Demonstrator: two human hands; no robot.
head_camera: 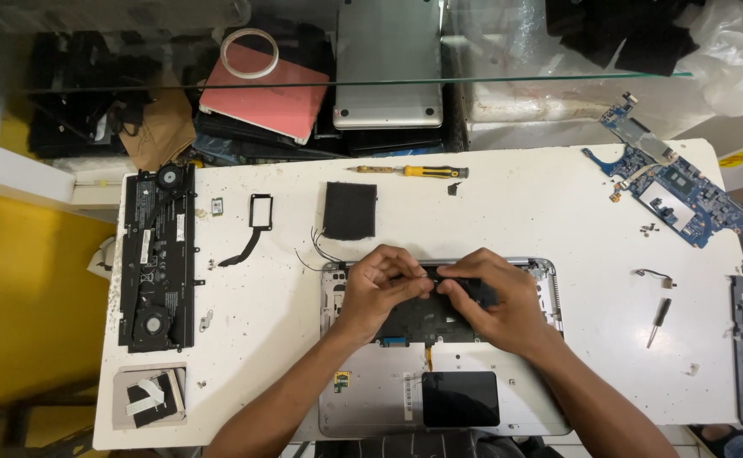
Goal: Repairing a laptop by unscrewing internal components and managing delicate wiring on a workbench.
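Observation:
A silver laptop base (371,399) lies open on the white table (524,212), its inner side up, with a black keyboard backing and a black touchpad panel (460,399) showing. My left hand (380,288) and my right hand (494,297) meet over the top edge of the black backing. Both hands pinch a thin black strip (431,276) that runs along that edge. My fingertips nearly touch each other at the middle of the strip. Thin wires (316,246) trail from the base's top left corner.
A yellow-handled screwdriver (414,171), a black square pad (350,209) and a small black frame with a cable (257,216) lie behind the base. A long battery with fans (157,259) sits left. A blue circuit board (677,191) and a small screwdriver (658,321) lie right.

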